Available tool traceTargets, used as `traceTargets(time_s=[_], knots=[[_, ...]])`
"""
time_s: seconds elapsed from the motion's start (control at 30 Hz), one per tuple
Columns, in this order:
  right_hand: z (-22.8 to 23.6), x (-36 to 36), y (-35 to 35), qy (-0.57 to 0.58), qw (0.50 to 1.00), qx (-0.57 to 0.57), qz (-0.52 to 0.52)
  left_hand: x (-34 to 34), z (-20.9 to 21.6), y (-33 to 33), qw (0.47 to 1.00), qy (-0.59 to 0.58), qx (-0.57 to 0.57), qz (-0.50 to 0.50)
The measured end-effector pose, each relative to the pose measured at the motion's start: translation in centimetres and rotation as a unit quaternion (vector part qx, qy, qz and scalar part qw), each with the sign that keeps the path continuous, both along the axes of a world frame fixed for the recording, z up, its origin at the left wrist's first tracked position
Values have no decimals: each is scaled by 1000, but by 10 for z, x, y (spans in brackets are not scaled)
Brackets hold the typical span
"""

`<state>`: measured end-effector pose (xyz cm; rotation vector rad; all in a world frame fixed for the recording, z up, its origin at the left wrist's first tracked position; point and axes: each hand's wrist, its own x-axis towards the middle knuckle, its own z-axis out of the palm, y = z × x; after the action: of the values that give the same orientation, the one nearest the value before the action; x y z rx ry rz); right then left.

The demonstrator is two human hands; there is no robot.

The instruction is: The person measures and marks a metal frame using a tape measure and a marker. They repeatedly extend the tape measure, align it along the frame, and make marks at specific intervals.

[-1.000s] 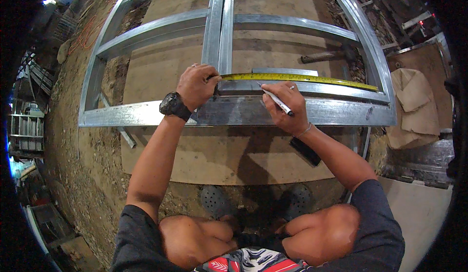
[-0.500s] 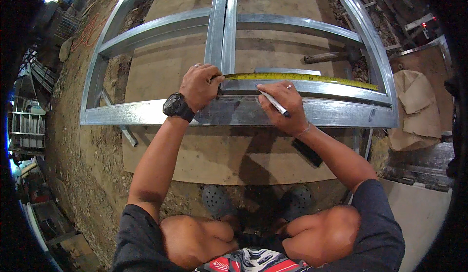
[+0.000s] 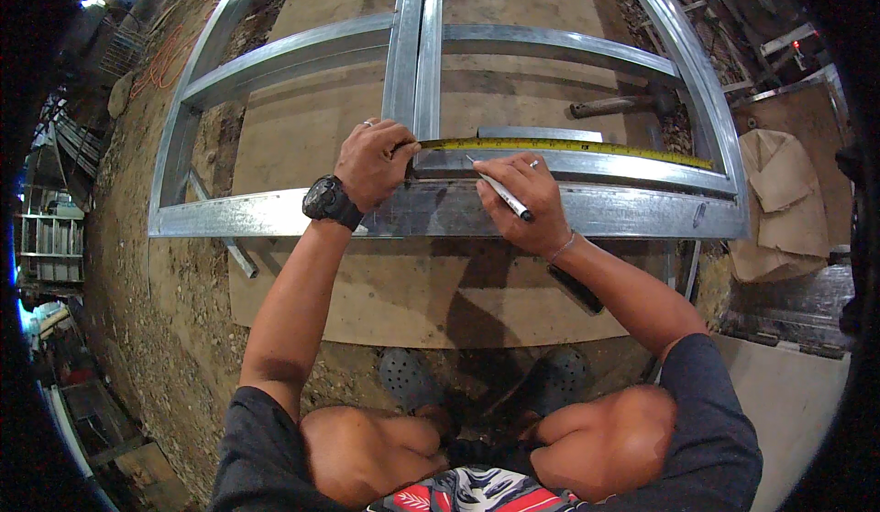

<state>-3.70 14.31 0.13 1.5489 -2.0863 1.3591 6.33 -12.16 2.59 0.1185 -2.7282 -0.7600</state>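
Note:
My left hand point(image 3: 374, 165), with a black watch on its wrist, pinches the end of a yellow tape measure point(image 3: 550, 144) beside the middle uprights of a shiny metal frame point(image 3: 568, 209). The tape stretches right along a metal bar to the frame's right side. My right hand point(image 3: 532, 205) grips a white marker pen point(image 3: 502, 196) with a dark end. Its thin tip points away from me, over the bar just below the tape. Whether the tip touches the metal, I cannot tell. A short metal strip point(image 3: 539, 133) lies just beyond the tape.
A hammer point(image 3: 610, 107) lies inside the frame's right half, on brown board point(image 3: 321, 127). Near my right forearm is a dark flat object point(image 3: 576, 289). Folded brown material point(image 3: 779, 200) rests at the right. A loose metal piece point(image 3: 240, 260) pokes out under the frame's near left.
My right hand has shifted slightly left with the marker pen, bringing its tip closer to my left hand. My left hand keeps its hold on the tape end.

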Motion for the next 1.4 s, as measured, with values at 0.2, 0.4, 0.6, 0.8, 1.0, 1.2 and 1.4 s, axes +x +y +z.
traceTargets(time_s=[0.2, 0.4, 0.6, 0.8, 1.0, 1.2, 1.4], knots=[[3, 1, -4, 6, 1000, 2, -11, -1, -2, -1, 1000, 28, -1, -9], [1, 1, -6, 6, 1000, 17, -16, 0, -4, -1, 1000, 24, -4, -4], [0, 0, -7, 1, 1000, 17, -19, 0, -3, -1, 1000, 25, -14, -7], [0, 0, -8, 1, 1000, 15, -18, 0, -2, -2, 1000, 17, -10, -8], [1, 1, -9, 3, 999, 22, -23, 0, -2, -1, 1000, 21, -3, -9], [-1, 1, -6, -36, 999, -23, -31, 0, -5, -4, 999, 34, -16, -17], [0, -25, 29, 22, 991, -57, -117, -1, -4, -1, 999, 42, -10, -15]])
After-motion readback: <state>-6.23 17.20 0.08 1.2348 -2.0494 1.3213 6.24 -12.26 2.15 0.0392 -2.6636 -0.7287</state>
